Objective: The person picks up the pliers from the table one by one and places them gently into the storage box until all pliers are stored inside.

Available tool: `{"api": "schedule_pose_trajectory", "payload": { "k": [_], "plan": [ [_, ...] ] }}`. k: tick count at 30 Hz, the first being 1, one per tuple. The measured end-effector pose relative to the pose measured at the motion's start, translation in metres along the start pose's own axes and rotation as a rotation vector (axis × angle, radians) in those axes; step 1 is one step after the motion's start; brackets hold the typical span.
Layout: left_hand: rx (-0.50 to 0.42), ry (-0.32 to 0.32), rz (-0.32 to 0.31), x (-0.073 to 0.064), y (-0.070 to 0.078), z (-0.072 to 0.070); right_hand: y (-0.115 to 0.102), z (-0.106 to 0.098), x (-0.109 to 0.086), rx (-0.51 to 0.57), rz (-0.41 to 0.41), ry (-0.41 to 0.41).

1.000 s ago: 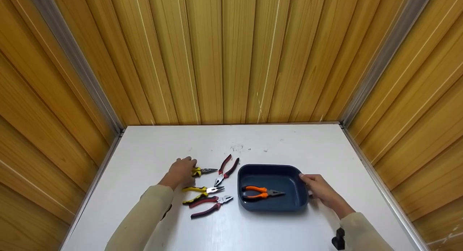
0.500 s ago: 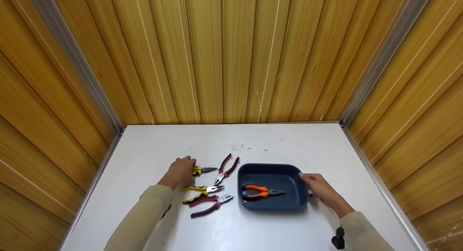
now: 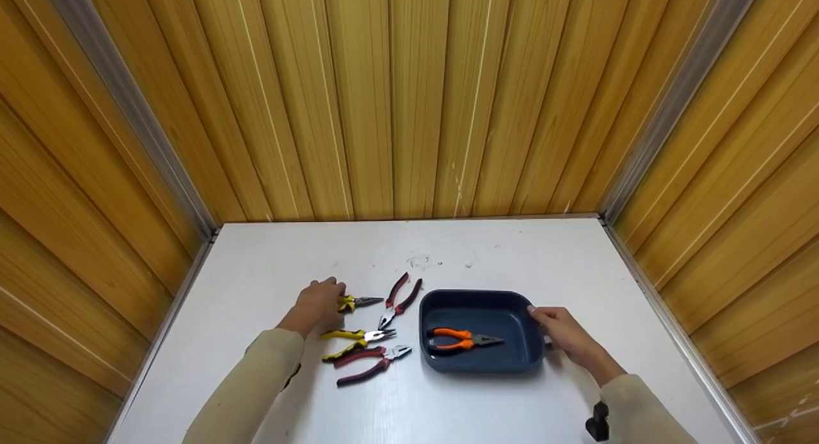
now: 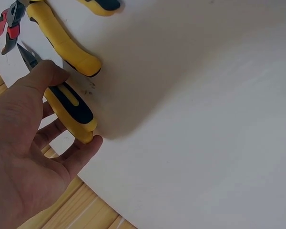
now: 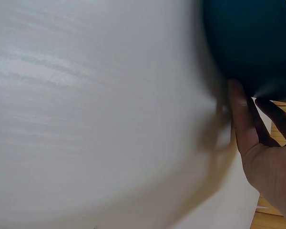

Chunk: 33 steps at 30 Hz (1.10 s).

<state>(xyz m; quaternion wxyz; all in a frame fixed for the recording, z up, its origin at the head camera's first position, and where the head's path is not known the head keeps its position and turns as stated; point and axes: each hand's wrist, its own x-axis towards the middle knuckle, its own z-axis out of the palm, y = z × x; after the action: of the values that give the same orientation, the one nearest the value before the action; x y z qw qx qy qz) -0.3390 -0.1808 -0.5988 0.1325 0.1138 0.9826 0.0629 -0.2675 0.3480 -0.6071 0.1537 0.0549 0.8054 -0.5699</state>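
My left hand (image 3: 317,303) grips yellow-and-black needle-nose pliers (image 4: 71,105) by the handles, thumb on top and fingers around the far side in the left wrist view. Their grey tips point right, close to the white tabletop. At the right end of a dark blue rectangular dish (image 3: 480,365), my right hand (image 3: 566,335) holds the edge, thumb on the rim and fingers against the outer wall. Inside the dish lie orange-and-black needle-nose pliers (image 3: 475,340), tips to the right. The right wrist view shows only the dish's rounded outer side and the fingers touching it.
Red-and-black pliers (image 3: 392,311) lie between the held pliers and the dish. Nearer the front are yellow-and-black pliers (image 3: 370,336) and another red-and-black pair (image 3: 387,356). Wood-grain panels (image 3: 409,111) wall in the white table (image 3: 288,245) at the back and sides.
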Motion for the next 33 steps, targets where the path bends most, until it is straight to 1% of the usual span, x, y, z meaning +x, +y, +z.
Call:
{"api": "schedule_pose_trajectory", "payload": {
  "k": [5,10,14,19,22,27,33],
  "plan": [
    [-0.016,-0.001,-0.006,0.000,0.000,-0.002,0.000,-0.001,0.000,0.008,-0.004,-0.005],
    [-0.044,-0.006,-0.016,0.001,-0.001,-0.004,-0.001,-0.001,0.000,-0.007,0.003,0.004],
    [-0.029,0.008,0.008,-0.002,-0.002,-0.004,0.000,0.000,0.000,-0.017,0.006,-0.001],
    [0.005,0.047,0.058,-0.007,-0.003,-0.004,0.000,0.000,0.001,0.015,-0.022,-0.045],
    [0.005,0.060,0.062,-0.008,-0.003,-0.005,0.000,-0.001,0.001,0.019,-0.038,-0.072],
    [-0.010,0.081,0.081,-0.009,-0.002,-0.009,-0.002,-0.001,0.000,0.019,-0.025,-0.059],
    [-0.007,0.106,0.111,-0.008,0.000,-0.015,-0.001,0.001,0.000,0.032,-0.017,-0.038]
  ]
}}
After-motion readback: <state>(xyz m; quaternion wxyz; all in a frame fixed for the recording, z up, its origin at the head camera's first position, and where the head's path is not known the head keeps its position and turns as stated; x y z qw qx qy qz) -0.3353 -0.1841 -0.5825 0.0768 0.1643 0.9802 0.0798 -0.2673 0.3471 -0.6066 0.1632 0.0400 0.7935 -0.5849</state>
